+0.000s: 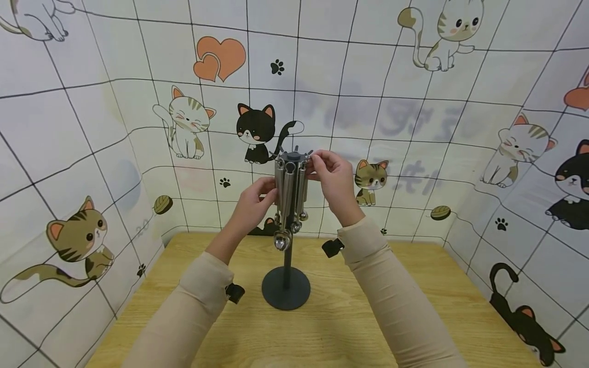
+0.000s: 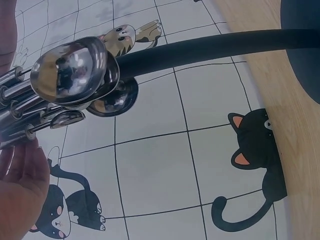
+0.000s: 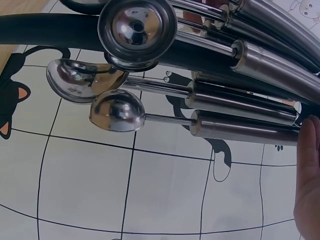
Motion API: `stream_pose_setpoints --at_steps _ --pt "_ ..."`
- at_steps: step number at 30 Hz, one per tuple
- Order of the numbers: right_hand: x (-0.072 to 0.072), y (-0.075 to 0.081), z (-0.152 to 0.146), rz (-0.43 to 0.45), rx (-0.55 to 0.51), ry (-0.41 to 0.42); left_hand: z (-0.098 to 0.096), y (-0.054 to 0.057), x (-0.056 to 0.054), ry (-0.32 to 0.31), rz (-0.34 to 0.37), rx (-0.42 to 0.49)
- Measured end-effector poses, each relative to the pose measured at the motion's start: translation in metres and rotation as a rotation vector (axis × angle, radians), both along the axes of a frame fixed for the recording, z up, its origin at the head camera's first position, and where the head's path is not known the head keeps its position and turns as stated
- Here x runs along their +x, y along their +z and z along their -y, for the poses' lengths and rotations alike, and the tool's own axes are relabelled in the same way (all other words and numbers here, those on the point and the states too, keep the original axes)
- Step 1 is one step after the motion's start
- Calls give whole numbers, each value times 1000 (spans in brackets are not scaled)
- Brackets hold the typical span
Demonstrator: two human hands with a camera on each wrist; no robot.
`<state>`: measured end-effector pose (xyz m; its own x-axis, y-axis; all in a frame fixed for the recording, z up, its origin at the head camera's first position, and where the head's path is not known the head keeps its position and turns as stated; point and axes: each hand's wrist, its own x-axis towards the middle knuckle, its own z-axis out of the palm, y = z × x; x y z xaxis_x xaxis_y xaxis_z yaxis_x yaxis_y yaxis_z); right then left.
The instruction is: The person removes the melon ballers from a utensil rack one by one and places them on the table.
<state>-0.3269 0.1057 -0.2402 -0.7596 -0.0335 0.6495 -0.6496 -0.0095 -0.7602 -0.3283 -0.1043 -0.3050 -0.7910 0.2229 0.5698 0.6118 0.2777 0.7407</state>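
Observation:
A dark stand (image 1: 287, 266) on a round base holds several steel kitchen utensils hanging from the hooks at its top. Their thick handles (image 1: 287, 189) point up, and their bowls hang lowest. My left hand (image 1: 253, 207) rests against the handles on the left side, its fingertips partly hidden behind them. At the top right, my right hand (image 1: 336, 184) pinches the handle end of a small round-bowled scoop (image 3: 117, 111) beside a hook. In the left wrist view a large shiny bowl (image 2: 70, 72) covers part of the cluster, with left-hand fingers (image 2: 27, 160) touching a handle below.
The stand's base (image 1: 286, 301) sits on a light wooden table (image 1: 368, 306). Behind and at both sides rise white gridded sheets with cartoon cats (image 1: 255, 128). A small black device (image 1: 235, 293) is worn at the left wrist, another (image 1: 332, 248) at the right.

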Motion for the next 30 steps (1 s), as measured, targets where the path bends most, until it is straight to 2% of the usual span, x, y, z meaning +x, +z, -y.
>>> stream_pose_setpoints --at_steps 12,23,30 --pt "0 0 -2 10 2 19 1 5 -3 -96 128 106" --pt "0 -1 -5 7 2 32 7 9 -1 -116 152 84" --pt "2 -1 -7 -3 12 44 8 9 1 -132 141 96"
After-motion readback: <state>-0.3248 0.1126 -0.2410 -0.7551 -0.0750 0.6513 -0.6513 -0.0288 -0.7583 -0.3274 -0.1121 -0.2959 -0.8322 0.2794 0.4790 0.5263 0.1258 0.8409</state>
